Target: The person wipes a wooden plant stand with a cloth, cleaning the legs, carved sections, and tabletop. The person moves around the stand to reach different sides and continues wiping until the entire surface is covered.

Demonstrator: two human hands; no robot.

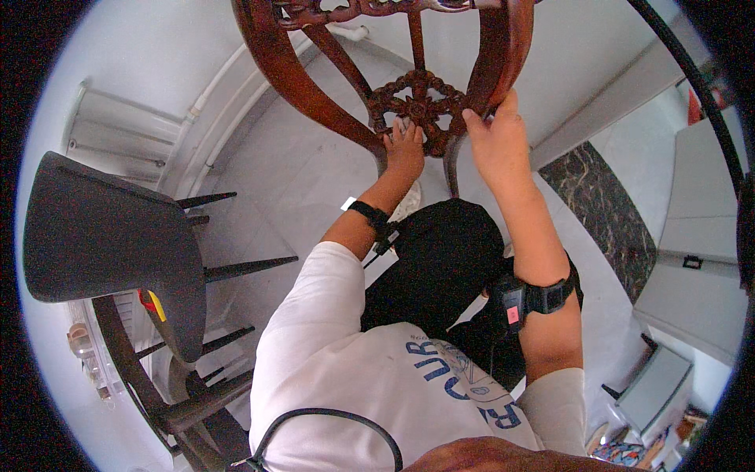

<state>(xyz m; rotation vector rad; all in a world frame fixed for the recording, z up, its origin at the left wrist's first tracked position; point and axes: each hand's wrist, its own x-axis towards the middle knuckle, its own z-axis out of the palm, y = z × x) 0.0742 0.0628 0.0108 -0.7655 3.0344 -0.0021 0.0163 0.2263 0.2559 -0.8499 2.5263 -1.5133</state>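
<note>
A dark reddish-brown wooden furniture frame (330, 112) with curved legs rises before me, its upper part cut off by the view's top edge. Its legs meet at a carved openwork centrepiece (417, 107). My left hand (405, 150) lies on the near left side of this carving, fingers spread. Something pale shows at those fingertips; whether it is a cloth or the floor seen through a gap is unclear. My right hand (500, 138) grips the right leg (501, 56) low down, thumb on the near side and fingers hidden behind it.
A dark grey chair (112, 236) lies tipped at left, legs pointing towards me. Below it is a dark wooden chair frame (177, 407). A white pipe (221, 76) follows the wall. On the right are a dark marble threshold (601, 212) and a white cabinet (696, 236).
</note>
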